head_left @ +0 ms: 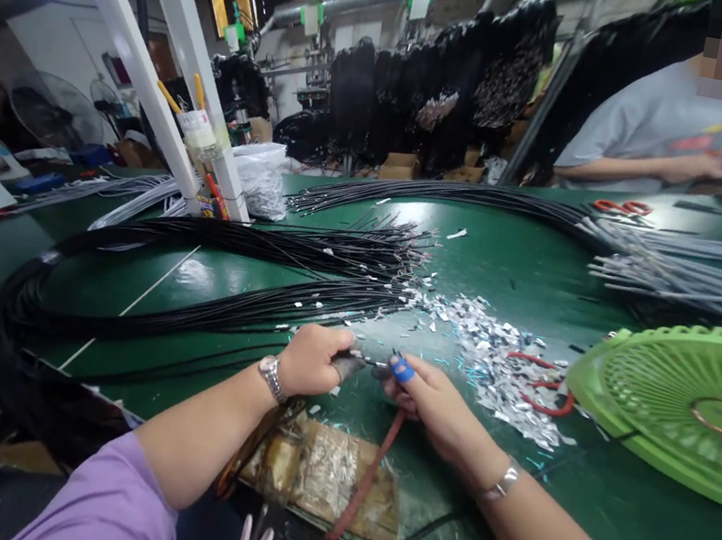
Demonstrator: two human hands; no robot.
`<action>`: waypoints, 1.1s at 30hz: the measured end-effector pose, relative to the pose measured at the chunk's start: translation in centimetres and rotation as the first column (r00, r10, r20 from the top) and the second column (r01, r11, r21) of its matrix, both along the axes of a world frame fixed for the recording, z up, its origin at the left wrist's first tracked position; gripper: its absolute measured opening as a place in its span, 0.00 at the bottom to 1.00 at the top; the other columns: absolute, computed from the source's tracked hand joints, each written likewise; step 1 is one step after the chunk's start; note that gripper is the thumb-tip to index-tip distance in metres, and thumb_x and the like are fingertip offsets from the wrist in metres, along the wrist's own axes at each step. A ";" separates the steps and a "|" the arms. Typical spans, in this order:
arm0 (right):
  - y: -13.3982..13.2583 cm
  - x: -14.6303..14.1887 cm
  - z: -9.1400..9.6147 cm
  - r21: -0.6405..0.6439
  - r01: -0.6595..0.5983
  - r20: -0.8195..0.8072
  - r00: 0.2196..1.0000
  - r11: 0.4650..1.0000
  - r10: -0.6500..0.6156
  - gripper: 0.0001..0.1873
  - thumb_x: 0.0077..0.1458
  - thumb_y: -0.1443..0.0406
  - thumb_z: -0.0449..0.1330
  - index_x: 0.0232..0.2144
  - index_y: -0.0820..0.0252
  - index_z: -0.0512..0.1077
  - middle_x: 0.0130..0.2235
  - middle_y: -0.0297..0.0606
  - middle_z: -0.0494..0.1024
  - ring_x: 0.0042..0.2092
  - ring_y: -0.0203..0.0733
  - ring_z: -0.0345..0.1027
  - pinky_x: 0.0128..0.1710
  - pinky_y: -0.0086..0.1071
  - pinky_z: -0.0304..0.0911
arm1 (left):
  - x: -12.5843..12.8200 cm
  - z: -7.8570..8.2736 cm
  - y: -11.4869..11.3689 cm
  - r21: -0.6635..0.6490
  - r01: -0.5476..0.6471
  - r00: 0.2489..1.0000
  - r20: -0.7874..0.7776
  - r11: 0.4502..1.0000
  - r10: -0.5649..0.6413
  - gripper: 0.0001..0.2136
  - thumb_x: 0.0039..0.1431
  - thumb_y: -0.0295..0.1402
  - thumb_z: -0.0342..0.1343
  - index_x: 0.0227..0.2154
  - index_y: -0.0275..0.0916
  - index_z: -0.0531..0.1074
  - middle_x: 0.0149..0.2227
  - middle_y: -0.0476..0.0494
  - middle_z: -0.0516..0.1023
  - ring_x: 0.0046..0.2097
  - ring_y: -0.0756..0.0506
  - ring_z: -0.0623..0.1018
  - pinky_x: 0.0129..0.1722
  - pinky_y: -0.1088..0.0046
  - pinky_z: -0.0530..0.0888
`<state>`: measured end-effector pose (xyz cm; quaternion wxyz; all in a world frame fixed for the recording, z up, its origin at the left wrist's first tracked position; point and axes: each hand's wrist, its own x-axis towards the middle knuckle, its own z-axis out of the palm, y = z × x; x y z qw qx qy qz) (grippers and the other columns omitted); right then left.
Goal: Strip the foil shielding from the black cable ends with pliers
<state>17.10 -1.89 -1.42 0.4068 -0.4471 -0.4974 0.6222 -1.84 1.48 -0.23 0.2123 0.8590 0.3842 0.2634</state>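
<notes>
Near the middle of the head view, my left hand (315, 361) is closed round a thin black cable (373, 363), whose end runs toward my right. My right hand (423, 393), blue tape round one finger, pinches at that end with thumb and finger. A reddish strip (369, 481) hangs from beneath my right hand down to a worn wooden board (327, 464) at the table edge; I cannot tell if the hand holds it. Beyond my hands lie bundles of black cables (301, 292) with stripped ends pointing right.
White and blue scraps (492, 358) litter the green table (496, 257). Among them lies a red-handled tool (545, 396), beside a green plastic fan cover (677, 382). Grey cables (669, 264) and orange scissors (623, 207) are farther back. A person (652, 126) works across the table.
</notes>
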 end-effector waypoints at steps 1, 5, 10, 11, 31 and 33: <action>-0.1 -0.2 0.0 -0.019 0.006 -0.009 1.000 1.000 -0.006 0.32 0.36 0.37 0.62 0.22 0.60 0.65 0.19 0.28 0.62 0.19 0.28 0.43 0.18 0.26 0.36 | 0.0 0.0 -0.2 0.140 0.008 0.997 -0.077 0.990 0.003 0.06 0.51 0.31 0.52 0.22 0.38 0.66 0.21 0.48 0.71 0.25 0.50 0.71 0.26 0.75 0.64; -0.2 -0.7 -0.3 -0.062 0.023 -0.070 0.997 0.998 -0.028 0.30 0.35 0.41 0.66 0.21 0.59 0.62 0.17 0.24 0.59 0.19 0.26 0.41 0.18 0.26 0.35 | 0.2 -0.3 -0.8 0.408 0.107 0.968 -0.250 0.907 -0.002 0.04 0.49 0.30 0.50 0.23 0.38 0.67 0.22 0.47 0.71 0.26 0.49 0.72 0.25 0.74 0.64; -0.3 -0.7 -0.5 -0.011 0.043 -0.107 0.993 0.999 -0.044 0.25 0.33 0.50 0.71 0.25 0.59 0.66 0.19 0.24 0.60 0.21 0.28 0.46 0.20 0.27 0.40 | 0.3 -0.4 -1.0 0.446 0.081 0.970 -0.239 0.891 0.031 0.04 0.49 0.29 0.49 0.24 0.39 0.68 0.21 0.48 0.71 0.25 0.49 0.71 0.24 0.74 0.64; -0.4 -0.7 -0.4 0.007 0.043 -0.102 0.994 0.999 -0.042 0.24 0.33 0.51 0.72 0.25 0.59 0.67 0.20 0.25 0.62 0.22 0.29 0.47 0.20 0.27 0.41 | 0.3 -0.3 -1.0 0.433 0.051 0.976 -0.213 0.900 0.047 0.04 0.50 0.29 0.49 0.25 0.39 0.68 0.21 0.48 0.71 0.25 0.49 0.71 0.24 0.74 0.64; -0.6 -1.0 -0.3 -0.097 0.046 -0.186 0.980 0.994 -0.064 0.21 0.34 0.54 0.71 0.23 0.59 0.66 0.19 0.27 0.66 0.19 0.27 0.47 0.19 0.26 0.40 | 0.5 -0.4 -1.2 0.484 0.040 0.974 -0.215 0.874 0.074 0.05 0.49 0.29 0.48 0.26 0.38 0.69 0.22 0.46 0.72 0.26 0.48 0.72 0.25 0.74 0.66; -0.7 -1.1 -0.3 -0.109 0.027 -0.174 0.984 0.994 -0.046 0.20 0.34 0.55 0.71 0.23 0.60 0.66 0.19 0.27 0.66 0.19 0.28 0.47 0.19 0.26 0.40 | 0.4 -0.4 -1.3 0.480 0.027 0.976 -0.203 0.877 0.081 0.05 0.48 0.29 0.48 0.25 0.38 0.68 0.22 0.47 0.71 0.25 0.48 0.72 0.24 0.74 0.65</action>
